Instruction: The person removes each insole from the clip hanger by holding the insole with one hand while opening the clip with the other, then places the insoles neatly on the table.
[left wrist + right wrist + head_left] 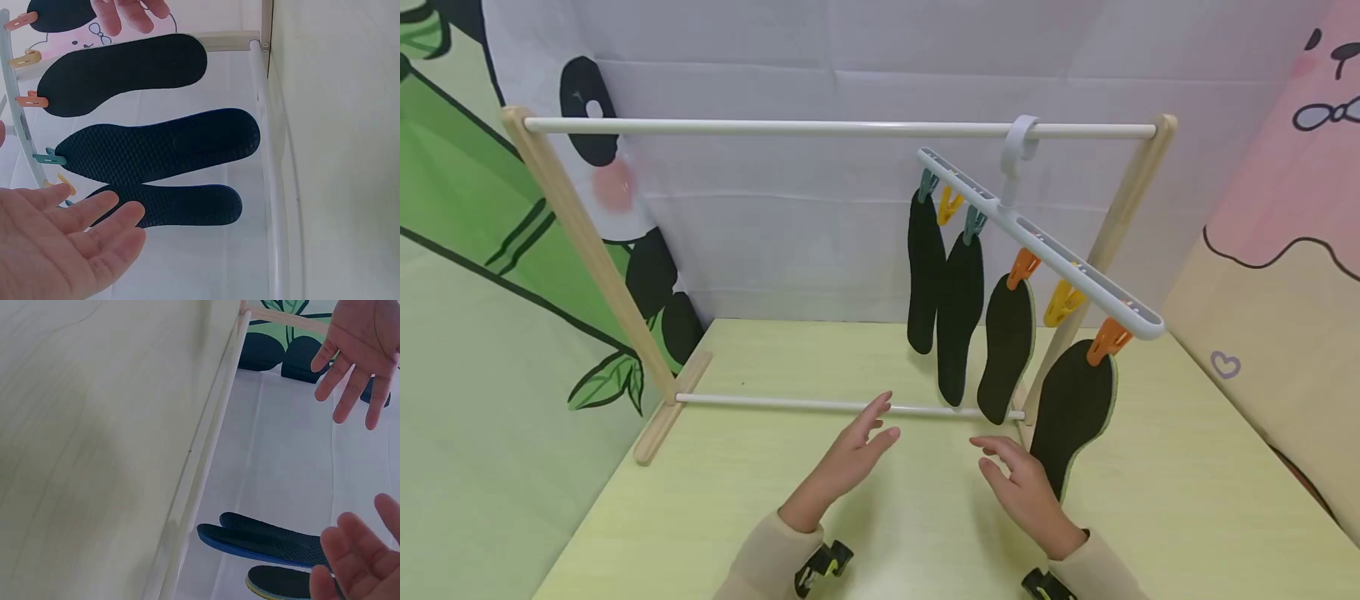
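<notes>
A grey clip hanger [1037, 237] hooks over the rack's white top bar [775, 127]. Black insoles hang from its clips: two at the far end on teal clips [974, 223], a third insole [1007, 350] and the nearest insole [1075, 408] on orange clips [1024, 268]. My left hand [850, 458] hovers over the table with fingers extended, holding nothing. My right hand [1022, 492], fingers loosely bent and also holding nothing, is just left of the nearest insole, overlapping it slightly in the head view. Whether it touches the insole I cannot tell.
Yellow clips [1063, 302] on the hanger hold nothing. The wooden rack has a left post [591, 258], a right post [1131, 200] and a low white crossbar [790, 403]. It stands on a pale table [760, 358] before a white cloth [790, 242].
</notes>
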